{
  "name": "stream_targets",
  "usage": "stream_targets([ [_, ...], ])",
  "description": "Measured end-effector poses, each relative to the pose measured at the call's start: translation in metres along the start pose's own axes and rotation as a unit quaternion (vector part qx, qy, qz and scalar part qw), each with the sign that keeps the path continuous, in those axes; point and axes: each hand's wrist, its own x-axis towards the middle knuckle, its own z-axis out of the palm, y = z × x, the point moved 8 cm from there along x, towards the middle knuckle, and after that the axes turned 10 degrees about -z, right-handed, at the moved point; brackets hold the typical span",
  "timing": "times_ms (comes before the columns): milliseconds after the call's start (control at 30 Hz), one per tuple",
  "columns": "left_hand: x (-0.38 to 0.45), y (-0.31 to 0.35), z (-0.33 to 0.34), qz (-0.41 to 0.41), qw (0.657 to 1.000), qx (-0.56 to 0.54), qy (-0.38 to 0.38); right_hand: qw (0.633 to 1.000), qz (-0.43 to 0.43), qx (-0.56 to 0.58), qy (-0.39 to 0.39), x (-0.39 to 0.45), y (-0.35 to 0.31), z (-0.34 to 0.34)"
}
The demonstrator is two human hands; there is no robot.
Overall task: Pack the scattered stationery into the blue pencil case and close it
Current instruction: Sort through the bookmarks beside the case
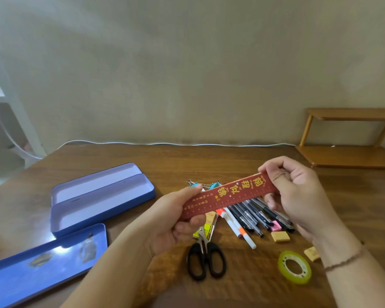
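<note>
A red ruler (231,195) with gold characters hangs above the desk, held at both ends: my left hand (176,215) grips its lower left end, my right hand (298,192) its upper right end. The blue pencil case (102,201) lies open at the left, two empty trays side by side, with its lid (42,267) lying apart in front. Under the ruler sit several dark pens (253,215), a white marker with orange bands (238,228), black scissors (206,258), a pink eraser (276,226), tan erasers (280,236), a tape roll (295,266) and blue binder clips (195,185).
A low wooden shelf (351,138) stands at the back right on the wooden desk (209,161). A white cable (165,143) runs along the desk's far edge by the wall. A yellow-labelled eraser pack (206,230) lies beside the scissors.
</note>
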Motion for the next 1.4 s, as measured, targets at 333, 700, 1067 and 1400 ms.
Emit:
stream_targets([
  [333, -0.008, 0.016, -0.033, 0.027, 0.990, 0.052, 0.128, 0.825, -0.287, -0.479, -0.084, -0.008, -0.034, 0.023],
  [700, -0.059, 0.048, -0.075, 0.084, 0.962, 0.163, 0.201, 0.713, -0.448, -0.507, -0.183, -0.019, -0.062, 0.119],
  [1067, -0.141, 0.032, -0.277, 0.018, 0.708, 0.363, 0.606, 0.704, -0.372, -0.491, -0.352, 0.052, -0.038, 0.287],
  [1400, -0.125, 0.019, -0.274, 0.002, 0.754, 0.386, 0.531, 0.614, -0.373, -0.525, -0.457, 0.032, -0.004, 0.360],
])
